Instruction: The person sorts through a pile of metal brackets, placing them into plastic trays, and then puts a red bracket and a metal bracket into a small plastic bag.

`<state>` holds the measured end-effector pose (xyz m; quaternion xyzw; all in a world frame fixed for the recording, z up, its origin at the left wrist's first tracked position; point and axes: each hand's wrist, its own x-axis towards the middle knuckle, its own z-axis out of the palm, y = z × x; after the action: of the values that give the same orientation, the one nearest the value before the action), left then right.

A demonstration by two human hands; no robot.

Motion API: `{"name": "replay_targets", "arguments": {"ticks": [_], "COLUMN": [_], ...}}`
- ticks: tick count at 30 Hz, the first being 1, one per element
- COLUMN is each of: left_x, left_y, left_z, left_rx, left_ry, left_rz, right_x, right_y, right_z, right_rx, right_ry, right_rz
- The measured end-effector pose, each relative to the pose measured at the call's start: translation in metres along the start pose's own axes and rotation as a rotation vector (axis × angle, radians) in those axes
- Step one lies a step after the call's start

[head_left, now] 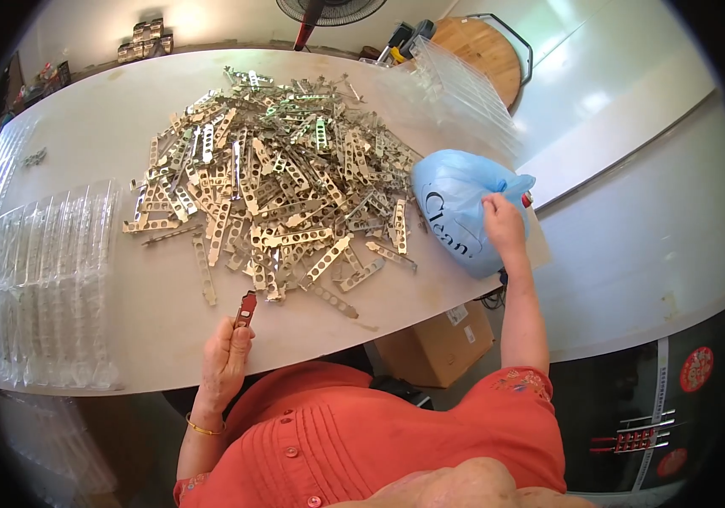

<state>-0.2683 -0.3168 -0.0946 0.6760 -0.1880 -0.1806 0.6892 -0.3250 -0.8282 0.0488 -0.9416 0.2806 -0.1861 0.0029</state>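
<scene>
My left hand [227,354] is closed near the table's front edge, thumb and fingers pinching one metal slot bracket [245,310] that points up and reflects red. Over at the right, my right hand [504,222] has its fingers closed at the bunched top of a blue plastic bag [451,203] with dark lettering. What lies inside the bag is hidden. A small red thing [526,199] shows just beyond that hand. Between my hands and farther back spreads a big loose heap of perforated metal slot brackets [278,182], lying in all directions.
Stacked clear plastic trays [56,288] lie on the table [155,339] at the left. More clear trays [464,93] stand at the back right. Behind the table is a fan [328,10]. A cardboard box [438,345] sits beneath the right side.
</scene>
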Motion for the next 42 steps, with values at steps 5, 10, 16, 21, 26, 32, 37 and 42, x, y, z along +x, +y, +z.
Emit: {"name": "replay_targets", "arguments": {"ticks": [5,10,16,21,26,32,37,42], "left_x": [0.0,-0.001,-0.002,-0.004,-0.002,-0.001,-0.001,-0.003], "left_y": [-0.005,-0.005,-0.005,-0.008,-0.007,-0.006,-0.006,-0.001], "left_z": [0.0,-0.002,-0.002,-0.003,-0.002,-0.002,0.0,0.001], "left_rx": [0.055,0.067,0.047,0.055,0.06,0.086,0.067,0.056], "left_ry": [0.008,0.016,-0.005,-0.006,-0.007,-0.002,0.003,0.009], "left_rz": [0.028,0.039,0.032,0.034,0.027,0.047,0.046,0.041], "right_x": [0.008,0.025,0.039,0.042,0.047,0.04,0.038,0.022], "right_y": [-0.018,-0.033,-0.011,-0.013,-0.014,-0.013,-0.001,-0.038], "right_z": [-0.004,-0.008,0.023,0.031,0.047,0.041,0.041,0.023], "right_rx": [-0.347,-0.433,-0.358,-0.211,0.527,0.937,1.023,1.183], "right_ry": [-0.064,-0.136,0.07,0.161,-0.022,-0.204,-0.256,-0.36], "right_rz": [0.082,0.145,-0.092,-0.128,0.05,0.164,0.228,0.271]}}
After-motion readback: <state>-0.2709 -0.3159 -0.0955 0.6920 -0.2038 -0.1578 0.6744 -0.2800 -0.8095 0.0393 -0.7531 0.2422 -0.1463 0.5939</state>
